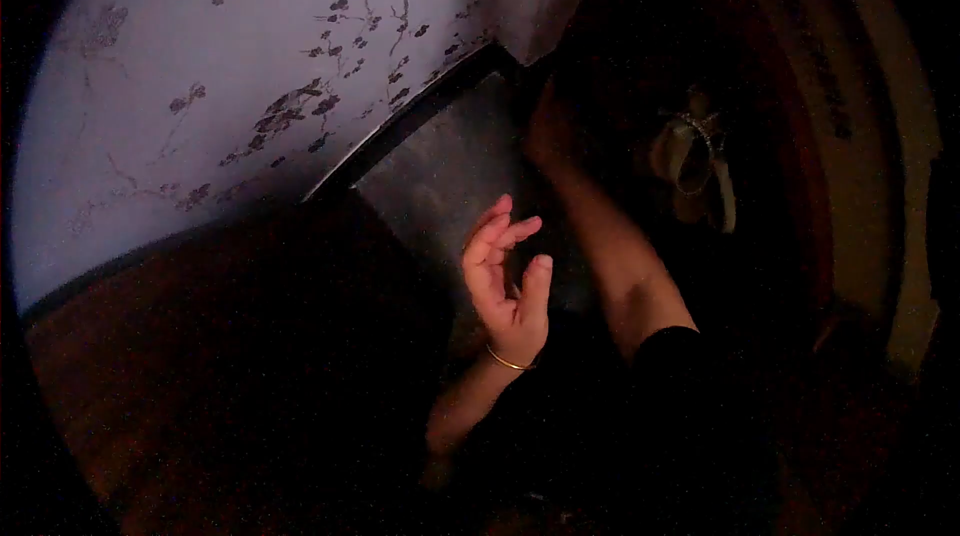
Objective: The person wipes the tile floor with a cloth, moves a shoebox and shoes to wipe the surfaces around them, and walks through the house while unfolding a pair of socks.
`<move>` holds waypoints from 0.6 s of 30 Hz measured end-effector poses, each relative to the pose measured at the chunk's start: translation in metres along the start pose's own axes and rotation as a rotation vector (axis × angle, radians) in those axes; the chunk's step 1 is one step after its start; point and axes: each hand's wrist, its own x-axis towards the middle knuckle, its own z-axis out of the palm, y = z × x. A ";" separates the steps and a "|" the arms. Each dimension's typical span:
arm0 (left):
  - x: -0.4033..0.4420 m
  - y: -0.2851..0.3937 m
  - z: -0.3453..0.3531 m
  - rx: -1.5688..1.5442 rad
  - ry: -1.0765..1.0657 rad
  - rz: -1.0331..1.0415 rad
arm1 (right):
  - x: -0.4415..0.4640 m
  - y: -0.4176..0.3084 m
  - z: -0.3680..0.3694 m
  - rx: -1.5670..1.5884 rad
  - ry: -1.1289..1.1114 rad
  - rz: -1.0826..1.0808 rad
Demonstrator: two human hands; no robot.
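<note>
Left hand (507,286), half-curled, spread and visibly unloaded, is positioned over the grey panel (440,166), presumably for clearance, while the right hand (545,126), grip indeterminable in shadow, lies near the panel's far end.

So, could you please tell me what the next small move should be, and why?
Perhaps draw the right hand back toward the better-lit left hand: deep shadow obscures the right one's grip and whatever it might touch, while the left is open, with nothing visible in it.
</note>
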 end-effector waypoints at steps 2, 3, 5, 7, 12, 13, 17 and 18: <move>0.003 -0.001 -0.004 0.009 -0.012 0.011 | -0.003 -0.003 0.000 -0.013 0.006 -0.031; 0.003 -0.001 -0.006 0.021 -0.021 0.009 | -0.003 -0.001 0.003 -0.020 0.006 -0.053; 0.000 0.000 -0.008 0.024 -0.040 -0.007 | -0.003 0.002 0.003 -0.028 -0.142 -0.028; 0.001 0.000 -0.009 0.007 -0.061 -0.016 | 0.007 -0.008 0.003 -0.048 -0.248 -0.023; -0.007 0.001 -0.001 -0.028 -0.064 -0.043 | 0.009 -0.005 0.016 -0.106 -0.278 -0.112; 0.003 0.001 0.017 -0.042 -0.035 -0.062 | 0.008 -0.001 0.019 -0.111 -0.267 -0.161; -0.018 -0.005 0.041 -0.084 -0.035 -0.073 | -0.046 0.020 0.065 -0.146 -0.161 -0.428; -0.028 -0.004 0.047 -0.097 -0.041 -0.074 | -0.060 0.028 0.081 -0.172 -0.125 -0.505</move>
